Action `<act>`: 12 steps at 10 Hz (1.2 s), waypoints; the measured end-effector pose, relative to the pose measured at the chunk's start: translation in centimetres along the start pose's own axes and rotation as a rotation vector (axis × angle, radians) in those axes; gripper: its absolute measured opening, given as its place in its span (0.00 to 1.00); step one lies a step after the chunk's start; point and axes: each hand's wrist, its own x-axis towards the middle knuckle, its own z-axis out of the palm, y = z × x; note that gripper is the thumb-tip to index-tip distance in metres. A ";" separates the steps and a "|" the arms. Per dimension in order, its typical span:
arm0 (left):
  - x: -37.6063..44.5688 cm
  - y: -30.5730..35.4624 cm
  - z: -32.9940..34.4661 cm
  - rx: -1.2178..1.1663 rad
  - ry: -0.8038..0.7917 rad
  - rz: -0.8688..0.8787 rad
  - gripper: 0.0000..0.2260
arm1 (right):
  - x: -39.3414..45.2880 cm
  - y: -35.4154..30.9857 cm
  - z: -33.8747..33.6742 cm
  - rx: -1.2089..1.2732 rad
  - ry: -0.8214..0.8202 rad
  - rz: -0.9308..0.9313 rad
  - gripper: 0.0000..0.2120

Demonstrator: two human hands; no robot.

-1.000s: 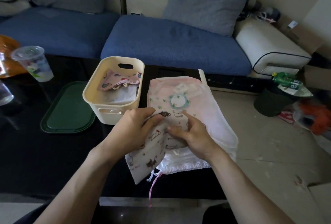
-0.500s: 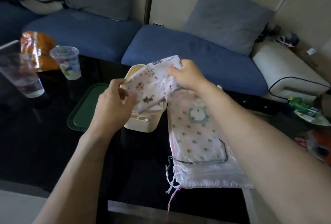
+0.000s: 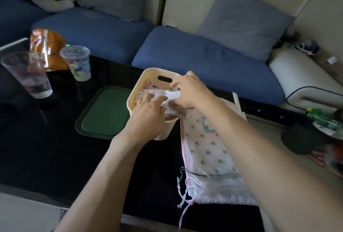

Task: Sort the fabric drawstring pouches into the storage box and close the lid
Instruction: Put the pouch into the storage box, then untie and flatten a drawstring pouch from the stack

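White cartoon-printed fabric pouch (image 3: 167,95) is pinched by left hand (image 3: 148,114) and right hand (image 3: 189,92) over the cream plastic storage box (image 3: 141,77), long axis left-right, directly above the opening.

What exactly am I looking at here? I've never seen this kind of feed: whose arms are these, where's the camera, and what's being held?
There is no robot: a person wears one head camera that looks down at their bare arms. The left hand and right hand both hold a cat-print pouch over the open cream storage box, which already contains another pouch. The box's green lid lies flat to its left on the black table. More pouches wait in a pile to the right. Two plastic cups stand at the far left.
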 end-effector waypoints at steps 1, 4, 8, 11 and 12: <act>0.7 -0.1 0.5 0.094 -0.105 -0.067 0.18 | 0.2 -0.7 -0.1 -0.064 -0.196 -0.026 0.26; 1.6 -0.8 1.4 0.228 -0.074 -0.122 0.12 | 5.8 -1.2 8.0 -0.269 -0.298 -0.148 0.18; 0.3 0.5 1.5 -0.064 0.382 0.054 0.12 | -0.2 3.3 0.7 0.270 0.071 -0.200 0.15; -3.1 5.2 8.4 -0.050 -0.183 0.297 0.10 | -12.3 15.4 4.0 0.432 0.011 0.083 0.08; -3.7 5.3 11.1 0.114 -0.337 0.317 0.14 | -15.5 17.7 6.2 0.489 -0.009 0.165 0.06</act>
